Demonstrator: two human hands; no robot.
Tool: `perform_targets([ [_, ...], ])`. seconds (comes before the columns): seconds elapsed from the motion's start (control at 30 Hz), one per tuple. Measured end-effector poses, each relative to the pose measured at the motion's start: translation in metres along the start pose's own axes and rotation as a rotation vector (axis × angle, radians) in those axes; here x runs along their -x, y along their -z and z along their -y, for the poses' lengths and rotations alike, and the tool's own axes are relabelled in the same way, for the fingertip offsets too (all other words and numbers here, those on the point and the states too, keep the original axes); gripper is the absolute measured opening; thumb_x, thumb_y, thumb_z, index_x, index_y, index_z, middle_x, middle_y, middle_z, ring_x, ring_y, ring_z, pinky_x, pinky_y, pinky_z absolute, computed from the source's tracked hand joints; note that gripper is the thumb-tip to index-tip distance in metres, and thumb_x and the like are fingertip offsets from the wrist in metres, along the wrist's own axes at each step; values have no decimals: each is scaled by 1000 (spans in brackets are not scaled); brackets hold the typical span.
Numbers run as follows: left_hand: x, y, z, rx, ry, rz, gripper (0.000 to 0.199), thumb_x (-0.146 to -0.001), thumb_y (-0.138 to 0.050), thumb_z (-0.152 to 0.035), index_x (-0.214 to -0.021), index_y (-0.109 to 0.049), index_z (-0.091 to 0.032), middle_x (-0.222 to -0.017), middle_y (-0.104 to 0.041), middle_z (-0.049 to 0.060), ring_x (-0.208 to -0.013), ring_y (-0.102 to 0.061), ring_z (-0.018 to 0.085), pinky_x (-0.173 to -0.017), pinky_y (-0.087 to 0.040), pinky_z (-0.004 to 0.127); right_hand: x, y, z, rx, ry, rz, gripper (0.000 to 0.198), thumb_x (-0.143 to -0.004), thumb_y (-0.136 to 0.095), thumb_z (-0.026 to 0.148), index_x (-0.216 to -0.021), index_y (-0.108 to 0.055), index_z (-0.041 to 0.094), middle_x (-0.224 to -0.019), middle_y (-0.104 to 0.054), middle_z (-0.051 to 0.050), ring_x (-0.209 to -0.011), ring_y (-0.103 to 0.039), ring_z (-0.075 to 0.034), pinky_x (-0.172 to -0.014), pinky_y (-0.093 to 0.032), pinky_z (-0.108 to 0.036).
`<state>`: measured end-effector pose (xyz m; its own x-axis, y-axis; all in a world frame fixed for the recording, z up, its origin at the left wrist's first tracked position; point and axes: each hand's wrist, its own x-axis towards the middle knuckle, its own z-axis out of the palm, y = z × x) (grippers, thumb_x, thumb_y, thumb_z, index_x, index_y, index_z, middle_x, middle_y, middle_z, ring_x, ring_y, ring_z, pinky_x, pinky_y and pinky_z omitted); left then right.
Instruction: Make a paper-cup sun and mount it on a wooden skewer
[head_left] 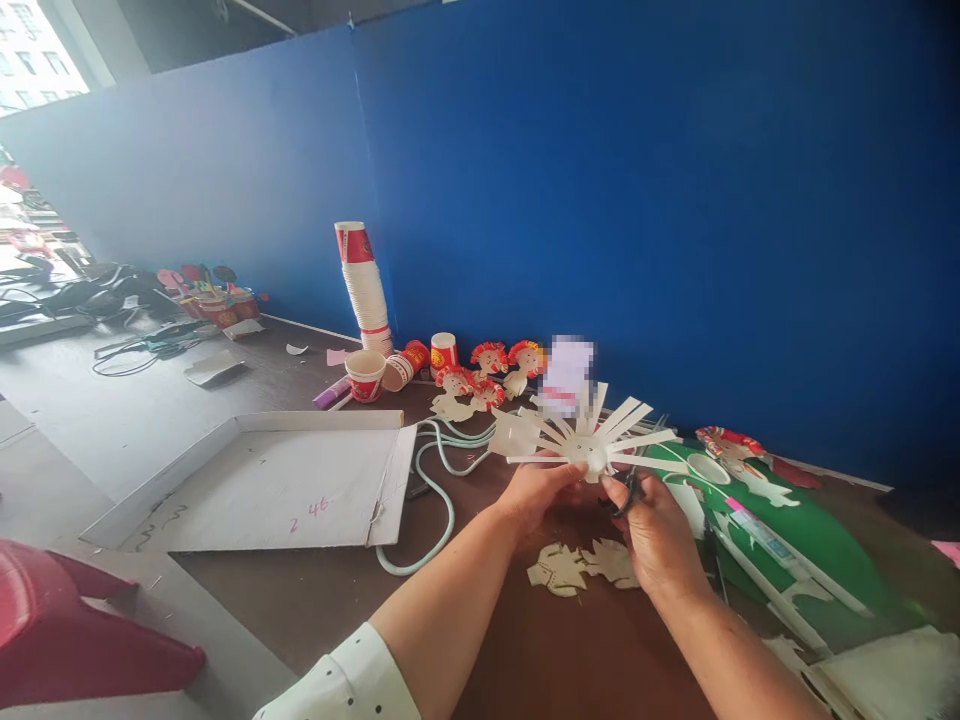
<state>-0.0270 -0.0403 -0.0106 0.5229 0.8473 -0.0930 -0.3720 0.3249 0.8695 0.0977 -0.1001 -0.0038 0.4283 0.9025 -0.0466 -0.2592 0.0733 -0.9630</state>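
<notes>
Slit paper cup [590,456] held in left hand [541,490].

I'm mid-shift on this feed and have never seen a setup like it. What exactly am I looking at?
There is no machine here: a person is working with two bare hands, and the single picture comes from a camera on their head, looking forward and down.

The left hand holds what looks like a paper cup cut into strips, its strips fanned outward. The right hand holds black-handled scissors close beside it.

On the brown table, pale cutouts lie below the hands. To the left is a shallow white cardboard tray; behind it, a tall stack of paper cups stands near a blue partition. A green sheet lies to the right.
</notes>
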Motion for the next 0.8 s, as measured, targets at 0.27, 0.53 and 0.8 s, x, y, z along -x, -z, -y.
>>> perform_targets([
  [0.27, -4, -2, 5, 90, 48, -100, 33, -61, -76, -34, -84, -69, -12, -84, -68, 10, -69, -62, 17, -64, -44, 28, 1, 1, -6, 108, 17, 47, 38, -67, -73, 31, -103, -61, 27, -84, -70, 2, -75, -62, -19, -59, -44, -27],
  [0.53, -10, 10, 4, 4, -20, -280, 31, -61, -77, -37, -81, -70, -15, -83, -68, 7, -70, -57, 16, -58, -39, 25, -3, 6, -13, 173, -8, -81, 36, -67, -74, 42, -96, -64, 23, -72, -61, 2, -67, -52, -14, -45, -34, -21],
  [0.8, -2, -2, 8, -179, -72, -79, 30, -62, -76, -39, -78, -70, -15, -71, -65, 4, -53, -47, 10, -48, -32, 23, -5, 0, -3, 44, -7, -78, 38, -59, -78, 37, -92, -64, 24, -78, -68, 2, -61, -56, -16, -46, -38, -25],
])
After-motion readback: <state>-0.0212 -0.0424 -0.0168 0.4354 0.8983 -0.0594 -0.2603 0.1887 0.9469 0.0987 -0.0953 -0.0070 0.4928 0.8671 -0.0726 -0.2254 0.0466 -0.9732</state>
